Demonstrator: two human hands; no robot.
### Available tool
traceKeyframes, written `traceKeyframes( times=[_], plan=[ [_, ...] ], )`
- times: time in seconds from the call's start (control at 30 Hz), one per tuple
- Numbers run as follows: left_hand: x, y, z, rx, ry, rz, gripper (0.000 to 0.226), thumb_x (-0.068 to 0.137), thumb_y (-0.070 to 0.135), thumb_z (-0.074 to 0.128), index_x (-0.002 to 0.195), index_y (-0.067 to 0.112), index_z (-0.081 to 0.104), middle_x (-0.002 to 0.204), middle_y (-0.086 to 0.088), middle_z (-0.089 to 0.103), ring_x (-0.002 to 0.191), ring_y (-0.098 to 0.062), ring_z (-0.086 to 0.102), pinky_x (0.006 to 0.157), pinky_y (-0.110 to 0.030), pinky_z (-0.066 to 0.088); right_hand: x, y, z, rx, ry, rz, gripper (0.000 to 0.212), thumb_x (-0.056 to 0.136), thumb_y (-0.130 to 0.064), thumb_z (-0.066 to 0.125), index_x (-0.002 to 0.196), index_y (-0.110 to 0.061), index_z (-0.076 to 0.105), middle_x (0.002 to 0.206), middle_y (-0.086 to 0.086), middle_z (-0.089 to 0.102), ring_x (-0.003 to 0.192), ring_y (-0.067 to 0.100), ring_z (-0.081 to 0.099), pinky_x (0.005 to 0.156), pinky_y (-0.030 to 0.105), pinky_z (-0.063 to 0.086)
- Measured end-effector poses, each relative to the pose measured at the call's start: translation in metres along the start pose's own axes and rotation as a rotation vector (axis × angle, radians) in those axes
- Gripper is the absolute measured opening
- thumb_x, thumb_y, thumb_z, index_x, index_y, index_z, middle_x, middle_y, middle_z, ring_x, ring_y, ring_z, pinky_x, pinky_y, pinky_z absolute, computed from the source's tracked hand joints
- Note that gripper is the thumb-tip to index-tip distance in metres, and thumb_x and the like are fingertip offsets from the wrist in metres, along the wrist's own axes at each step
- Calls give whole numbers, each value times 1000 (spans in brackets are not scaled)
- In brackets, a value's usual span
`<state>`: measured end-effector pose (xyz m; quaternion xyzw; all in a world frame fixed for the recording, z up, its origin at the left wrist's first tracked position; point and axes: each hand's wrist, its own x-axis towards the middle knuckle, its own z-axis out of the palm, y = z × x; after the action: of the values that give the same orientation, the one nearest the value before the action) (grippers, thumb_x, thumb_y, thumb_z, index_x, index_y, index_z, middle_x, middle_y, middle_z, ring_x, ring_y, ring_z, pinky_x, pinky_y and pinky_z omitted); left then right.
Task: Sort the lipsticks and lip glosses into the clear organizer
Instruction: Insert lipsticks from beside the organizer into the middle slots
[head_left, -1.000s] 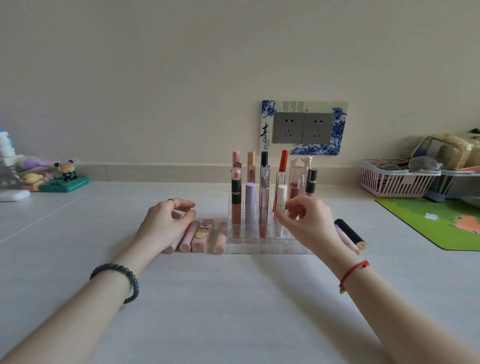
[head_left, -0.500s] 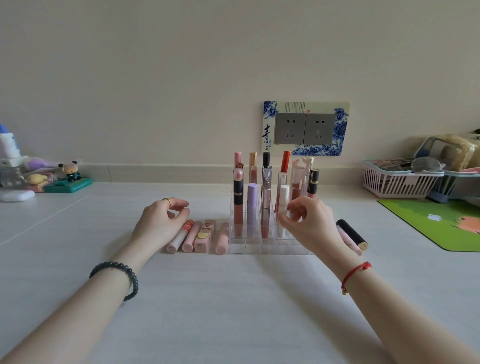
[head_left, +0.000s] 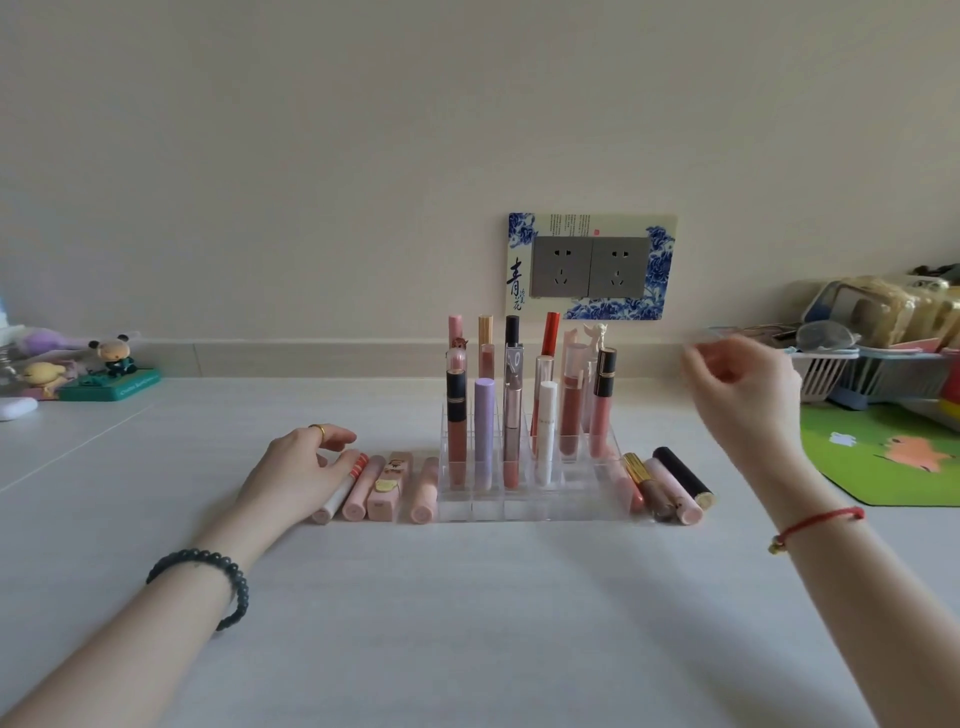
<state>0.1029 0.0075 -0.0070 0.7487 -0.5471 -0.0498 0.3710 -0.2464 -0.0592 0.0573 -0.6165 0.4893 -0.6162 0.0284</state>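
The clear organizer (head_left: 524, 509) stands mid-table with several lipsticks and lip glosses upright in it, among them a purple tube (head_left: 483, 431) and a white tube (head_left: 546, 431). Left of it lie several pink tubes (head_left: 387, 488). My left hand (head_left: 301, 470) rests on the table with its fingertips on the leftmost white-and-red tube (head_left: 340, 491). Right of the organizer lie several more tubes, including a black one (head_left: 681, 475). My right hand (head_left: 743, 395) hovers blurred above and right of them, fingers loosely curled, holding nothing.
A white basket (head_left: 826, 376) and a blue rack with a pouch stand at the back right, above a green mat (head_left: 883, 457). Small figurines (head_left: 111, 364) sit at the back left. A double wall socket (head_left: 589, 266) is behind the organizer.
My right hand has lifted off the organizer and swung up and to the right, uncovering the tubes lying there. My left hand has barely moved.
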Motion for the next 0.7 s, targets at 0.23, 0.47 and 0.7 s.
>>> traceKeyframes(
  times=[0.23,0.47,0.7],
  plan=[
    [-3,-1,3,25,-35,2,25,84,35,57,107,25,64,101,4,66,85,-17,62,64,-28,49,-8,58,8,-422,-476,259,26,79,-22,63,96,-3,68,91,11,66,84,25,58,69,26,42],
    [-5,2,4,39,-32,25,21,84,31,59,103,25,66,101,5,68,86,-13,56,72,-27,42,-8,64,12,-549,-636,411,30,77,-23,62,84,5,71,71,18,64,59,21,47,46,23,35],
    [-6,1,5,24,-33,16,19,84,30,59,101,24,66,88,7,67,75,-19,65,57,-18,45,-5,58,8,-552,-623,385,25,81,-15,56,84,7,68,66,15,56,59,24,48,44,22,31]
  ],
)
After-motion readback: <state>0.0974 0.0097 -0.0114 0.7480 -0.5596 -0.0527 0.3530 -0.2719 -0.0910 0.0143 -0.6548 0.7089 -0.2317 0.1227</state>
